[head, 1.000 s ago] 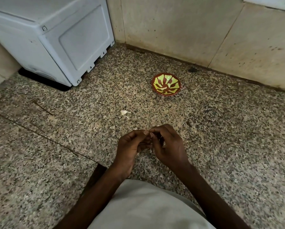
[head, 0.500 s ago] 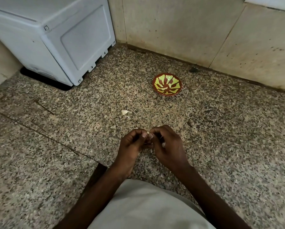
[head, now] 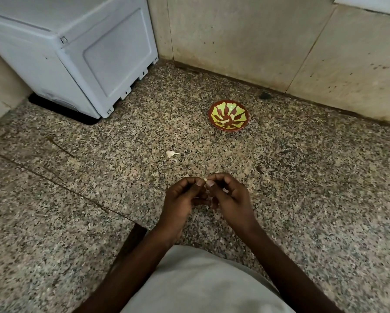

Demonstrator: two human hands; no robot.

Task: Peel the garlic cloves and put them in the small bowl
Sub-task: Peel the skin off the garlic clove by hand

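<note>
Garlic clove [head: 204, 180] betw. both hands' fingers [head: 198, 183]; peel scraps [head: 171, 154] nearby.

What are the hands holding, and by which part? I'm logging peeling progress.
A garlic clove, pinched at its tip between left hand and right hand; the rest is hidden.

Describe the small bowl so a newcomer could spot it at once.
Start at the white appliance in the far left corner and follow the wall rightward. The small bowl sits on the speckled floor near the wall's foot. It alone is patterned: red-brown with yellow-green wedges.
</note>
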